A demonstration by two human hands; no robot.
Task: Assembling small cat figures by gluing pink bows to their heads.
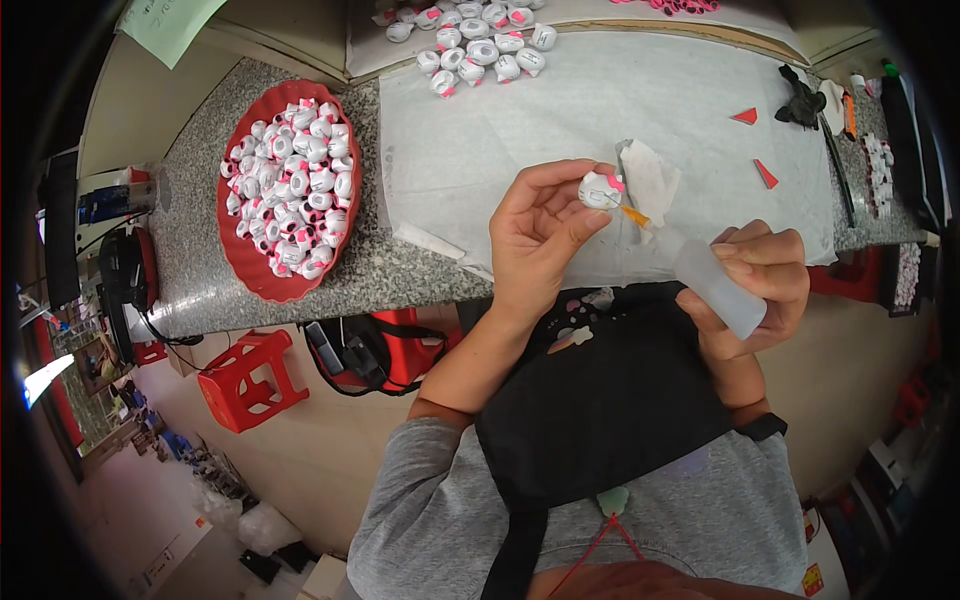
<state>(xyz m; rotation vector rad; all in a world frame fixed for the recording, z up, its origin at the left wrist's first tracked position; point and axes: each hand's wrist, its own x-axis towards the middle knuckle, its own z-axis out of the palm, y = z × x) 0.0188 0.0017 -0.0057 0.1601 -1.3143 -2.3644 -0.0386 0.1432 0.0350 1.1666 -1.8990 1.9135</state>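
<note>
head: figurines (297, 185) fill red bowl (290, 290); right hand (778, 275) holds bottle (712, 283).

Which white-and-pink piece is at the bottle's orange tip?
The piece in the left hand, the only one held; others are heaped in the red dish.

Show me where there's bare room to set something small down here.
The white sheet looks bare between the red bowl and left hand, and between the torn paper and red scraps. Crowded: the top, with white figures, and the right end, around the black bundle.
</note>
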